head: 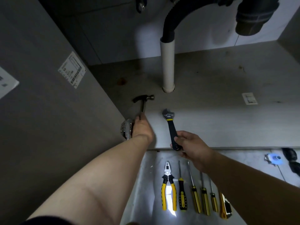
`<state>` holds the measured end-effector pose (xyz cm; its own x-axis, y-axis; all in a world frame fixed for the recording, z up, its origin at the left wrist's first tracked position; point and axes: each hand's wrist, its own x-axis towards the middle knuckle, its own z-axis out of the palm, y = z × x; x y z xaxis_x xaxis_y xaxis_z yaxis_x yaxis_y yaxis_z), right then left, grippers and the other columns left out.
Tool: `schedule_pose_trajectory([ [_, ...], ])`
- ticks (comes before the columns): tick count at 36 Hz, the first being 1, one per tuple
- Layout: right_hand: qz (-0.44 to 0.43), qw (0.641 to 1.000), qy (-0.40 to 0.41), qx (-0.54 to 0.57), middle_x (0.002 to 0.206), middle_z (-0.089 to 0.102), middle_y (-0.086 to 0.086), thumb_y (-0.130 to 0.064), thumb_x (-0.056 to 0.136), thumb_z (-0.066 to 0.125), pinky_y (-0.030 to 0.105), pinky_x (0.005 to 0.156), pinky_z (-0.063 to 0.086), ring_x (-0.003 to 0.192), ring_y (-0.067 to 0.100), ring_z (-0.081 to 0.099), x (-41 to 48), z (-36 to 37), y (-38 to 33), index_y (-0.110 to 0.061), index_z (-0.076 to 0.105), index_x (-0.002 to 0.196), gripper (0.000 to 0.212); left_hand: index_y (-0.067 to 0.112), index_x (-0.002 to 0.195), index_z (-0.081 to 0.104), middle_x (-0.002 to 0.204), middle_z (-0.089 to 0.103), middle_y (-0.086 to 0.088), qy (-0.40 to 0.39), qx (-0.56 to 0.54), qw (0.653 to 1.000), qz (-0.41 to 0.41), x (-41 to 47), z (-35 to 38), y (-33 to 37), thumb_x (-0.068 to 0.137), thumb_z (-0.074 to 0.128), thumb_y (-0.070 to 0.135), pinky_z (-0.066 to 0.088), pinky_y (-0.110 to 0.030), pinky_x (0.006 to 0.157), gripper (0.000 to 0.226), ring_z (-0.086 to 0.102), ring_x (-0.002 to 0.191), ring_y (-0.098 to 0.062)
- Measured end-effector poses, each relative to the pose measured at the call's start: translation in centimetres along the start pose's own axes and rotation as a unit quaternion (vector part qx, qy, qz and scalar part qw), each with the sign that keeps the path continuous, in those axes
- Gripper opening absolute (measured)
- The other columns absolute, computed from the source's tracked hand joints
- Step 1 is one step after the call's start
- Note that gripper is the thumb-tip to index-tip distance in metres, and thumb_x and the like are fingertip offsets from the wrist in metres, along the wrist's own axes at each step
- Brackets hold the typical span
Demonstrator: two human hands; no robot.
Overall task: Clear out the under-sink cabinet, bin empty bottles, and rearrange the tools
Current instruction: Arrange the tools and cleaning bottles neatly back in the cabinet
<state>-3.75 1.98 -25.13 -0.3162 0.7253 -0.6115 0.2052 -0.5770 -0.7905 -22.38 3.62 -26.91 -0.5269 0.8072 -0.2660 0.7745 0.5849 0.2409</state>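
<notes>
My left hand (142, 127) is closed on the handle of a black claw hammer (143, 101), whose head points toward the cabinet's back on the cabinet floor (211, 120). My right hand (190, 145) grips the lower handle of a black-and-yellow adjustable wrench (170, 124), its jaw pointing inward on the cabinet floor. On the tiled floor in front lie yellow-handled pliers (168, 189), several screwdrivers (194, 192) side by side, and a yellow utility knife (224, 207) at the right end.
A white drain pipe (168, 65) rises from the cabinet floor behind the tools, joined to a black corrugated hose (173, 18). A metal hinge (125, 130) sits by my left wrist on the left cabinet wall (48, 111). A blue-and-white item (274, 158) lies at right.
</notes>
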Motion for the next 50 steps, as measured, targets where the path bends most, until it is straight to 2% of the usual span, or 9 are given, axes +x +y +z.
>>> schedule_pose_trajectory([
  [7,0.004,1.000,-0.009,-0.008,0.098,0.076,0.007,-0.015,0.103,0.053,0.022,0.061,0.043,0.085,0.011,0.067,-0.1,0.3,0.0,-0.019,0.065,0.123,0.024,0.010,0.140,0.046,0.136,0.051,-0.018,0.008,0.054,0.998,0.022,-0.8,0.1,-0.2,0.095,0.050,-0.001,0.044,-0.034,0.099,0.047,0.054,0.122,-0.034],
  [14,-0.011,1.000,-0.022,-0.018,0.085,0.073,-0.001,-0.014,0.103,0.052,0.021,0.061,0.042,0.066,0.001,0.062,0.1,0.2,0.5,-0.018,0.067,0.123,0.025,0.005,0.160,0.014,0.166,0.008,-0.023,0.005,0.109,0.994,0.013,-1.2,0.8,0.8,0.097,0.032,-0.007,0.041,-0.038,0.109,0.066,0.045,0.139,-0.037],
  [24,-0.008,1.000,-0.023,-0.012,0.096,0.077,0.002,-0.017,0.103,0.053,0.022,0.062,0.043,0.079,0.005,0.067,0.5,-0.3,0.8,-0.023,0.067,0.122,0.025,0.002,0.160,0.008,0.166,0.007,-0.022,-0.019,0.134,0.991,0.004,-1.4,0.4,0.8,0.099,0.045,0.007,0.041,-0.040,0.112,0.071,0.035,0.147,-0.036],
  [30,-0.014,1.000,-0.021,0.006,0.090,0.075,0.003,-0.017,0.102,0.055,0.020,0.058,0.042,0.067,0.004,0.062,0.6,-0.3,0.6,-0.024,0.068,0.122,0.025,0.007,0.126,0.061,0.136,0.048,-0.017,0.082,-0.053,0.992,0.075,-2.1,0.0,0.7,0.092,0.053,0.008,0.039,-0.033,0.108,0.035,0.048,0.125,-0.034],
  [34,-0.020,0.999,-0.021,0.045,0.081,0.071,-0.001,-0.013,0.100,0.060,0.017,0.049,0.043,0.055,0.004,0.055,0.5,0.1,0.3,-0.024,0.071,0.121,0.026,0.007,0.107,0.069,0.104,0.071,-0.014,-0.050,-0.399,0.916,-0.010,-3.5,-0.3,2.9,0.099,0.063,0.033,0.053,-0.035,0.095,0.028,0.068,0.103,-0.034],
  [37,-0.006,0.996,-0.024,0.082,0.102,0.073,-0.001,-0.014,0.094,0.069,0.018,0.055,0.053,0.078,0.006,0.068,0.3,0.3,0.0,-0.027,0.070,0.121,0.030,0.005,0.108,0.065,0.102,0.071,-0.015,-0.226,-0.567,0.788,-0.077,-4.0,-0.5,3.5,0.102,0.061,0.019,0.059,-0.032,0.081,0.016,0.070,0.090,-0.027],
  [40,-0.004,0.995,-0.034,0.091,0.111,0.070,0.007,-0.016,0.091,0.074,0.027,0.059,0.059,0.080,0.014,0.069,0.3,0.4,-0.1,-0.024,0.069,0.119,0.030,0.004,0.099,0.062,0.091,0.068,-0.011,-0.230,-0.612,0.746,-0.129,-3.6,-0.6,3.6,0.105,0.048,0.005,0.057,-0.027,0.065,0.015,0.067,0.077,-0.020],
  [47,-0.032,0.999,-0.009,0.037,0.115,0.063,0.012,-0.022,0.094,0.069,0.025,0.056,0.057,0.066,0.013,0.067,0.5,-0.3,0.0,-0.024,0.062,0.113,0.020,0.008,0.086,0.055,0.072,0.058,-0.010,-0.132,-0.534,0.820,-0.158,-1.8,0.4,3.7,0.105,0.037,-0.001,0.046,-0.023,0.049,0.028,0.050,0.057,-0.017],
  [50,-0.051,0.998,0.009,0.020,0.107,0.065,0.012,-0.021,0.094,0.068,0.021,0.055,0.054,0.062,0.011,0.065,0.7,-0.7,0.3,-0.026,0.062,0.114,0.021,0.008,0.086,0.062,0.085,0.067,-0.016,-0.078,-0.459,0.874,-0.141,-0.7,0.9,3.4,0.098,0.049,-0.002,0.052,-0.030,0.068,0.020,0.061,0.072,-0.025],
])
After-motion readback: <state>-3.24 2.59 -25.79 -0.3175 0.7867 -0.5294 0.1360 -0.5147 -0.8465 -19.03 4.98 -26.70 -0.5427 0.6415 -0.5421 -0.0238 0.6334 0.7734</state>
